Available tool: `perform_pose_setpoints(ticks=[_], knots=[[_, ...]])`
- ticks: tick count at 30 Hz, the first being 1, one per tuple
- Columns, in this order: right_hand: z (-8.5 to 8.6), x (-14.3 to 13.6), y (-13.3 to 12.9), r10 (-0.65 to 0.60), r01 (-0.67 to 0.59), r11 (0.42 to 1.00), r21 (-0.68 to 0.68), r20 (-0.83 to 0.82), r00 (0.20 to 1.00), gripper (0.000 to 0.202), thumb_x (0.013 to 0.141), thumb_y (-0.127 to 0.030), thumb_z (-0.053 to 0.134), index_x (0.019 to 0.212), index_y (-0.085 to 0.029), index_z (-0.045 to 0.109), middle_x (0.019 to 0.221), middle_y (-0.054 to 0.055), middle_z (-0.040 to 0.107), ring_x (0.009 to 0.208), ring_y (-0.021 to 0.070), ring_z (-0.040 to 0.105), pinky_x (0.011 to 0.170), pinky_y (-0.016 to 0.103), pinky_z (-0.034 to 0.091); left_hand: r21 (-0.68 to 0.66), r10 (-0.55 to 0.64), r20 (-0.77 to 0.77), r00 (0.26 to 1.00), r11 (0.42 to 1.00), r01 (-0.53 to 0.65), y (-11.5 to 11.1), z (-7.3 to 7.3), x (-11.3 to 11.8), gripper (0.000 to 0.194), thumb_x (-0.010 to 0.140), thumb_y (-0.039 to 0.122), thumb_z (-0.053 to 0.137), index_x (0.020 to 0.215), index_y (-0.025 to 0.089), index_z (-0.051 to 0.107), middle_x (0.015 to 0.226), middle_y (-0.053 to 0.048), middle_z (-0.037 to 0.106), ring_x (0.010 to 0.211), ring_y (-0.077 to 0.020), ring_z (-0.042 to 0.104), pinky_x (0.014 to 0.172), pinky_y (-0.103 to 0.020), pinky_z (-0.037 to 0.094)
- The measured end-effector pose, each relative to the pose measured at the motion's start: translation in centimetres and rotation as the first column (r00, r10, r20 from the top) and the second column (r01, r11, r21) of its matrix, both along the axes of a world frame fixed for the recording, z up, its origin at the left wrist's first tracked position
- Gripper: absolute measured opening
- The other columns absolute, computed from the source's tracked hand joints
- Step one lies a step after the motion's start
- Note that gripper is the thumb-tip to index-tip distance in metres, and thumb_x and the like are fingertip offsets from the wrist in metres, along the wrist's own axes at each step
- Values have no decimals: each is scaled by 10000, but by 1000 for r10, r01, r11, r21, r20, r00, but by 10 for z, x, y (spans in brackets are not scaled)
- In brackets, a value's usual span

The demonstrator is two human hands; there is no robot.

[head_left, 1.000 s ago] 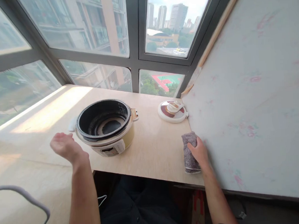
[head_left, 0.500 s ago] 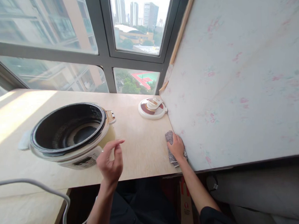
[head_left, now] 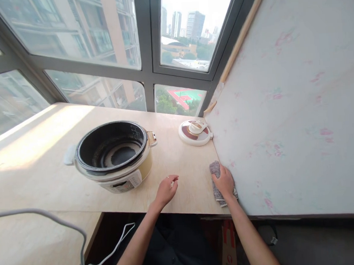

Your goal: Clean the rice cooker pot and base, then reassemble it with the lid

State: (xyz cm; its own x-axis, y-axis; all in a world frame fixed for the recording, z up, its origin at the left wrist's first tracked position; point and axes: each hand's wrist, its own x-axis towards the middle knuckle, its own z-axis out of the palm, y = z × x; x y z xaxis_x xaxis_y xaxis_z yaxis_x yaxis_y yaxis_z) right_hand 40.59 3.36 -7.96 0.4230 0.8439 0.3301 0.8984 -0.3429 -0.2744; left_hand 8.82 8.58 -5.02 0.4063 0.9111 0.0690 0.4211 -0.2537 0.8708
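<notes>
My right hand (head_left: 224,181) lies on a grey folded cloth (head_left: 215,169) at the right end of the wooden table (head_left: 178,164), close to the pale wall panel. My left hand (head_left: 167,189) hovers just over the table's front edge, fingers loosely curled, holding nothing. It is between the cloth and an open rice cooker (head_left: 113,155) with a dark inner pot. The cooker's white round lid (head_left: 195,132) lies flat near the back right corner.
A white power cord (head_left: 66,229) loops over the lower left table section and hangs off its edge. A pale wall panel (head_left: 285,115) closes the right side. Large windows (head_left: 101,37) run along the back. A carton stands under the table by my legs.
My left hand has swung from beside the cooker on the left to the table's front edge near the cloth. My right hand stays on the cloth. The view has shifted.
</notes>
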Motion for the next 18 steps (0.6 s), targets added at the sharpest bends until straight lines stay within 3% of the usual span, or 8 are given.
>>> perform_pose_setpoints(ticks=[6,18], knots=[[2,-1,0,-8,8,1000,-3,20,1000,639,839,-371,517,1416,-96,511,1299,189,628,1162,337,579,995,439,472,-3,77,40,996,997,-77,6,-25,-2,255,908,223,466,973,231,712,990,-85,757,916,-243,713,845,-402,553],[1,-5,0,-34,34,999,4,61,998,635,851,-404,525,1403,-89,507,1261,199,637,1107,342,584,962,444,466,50,96,54,994,994,-99,7,-42,-3,227,877,110,497,939,187,701,946,-64,748,844,-190,682,783,-321,515]])
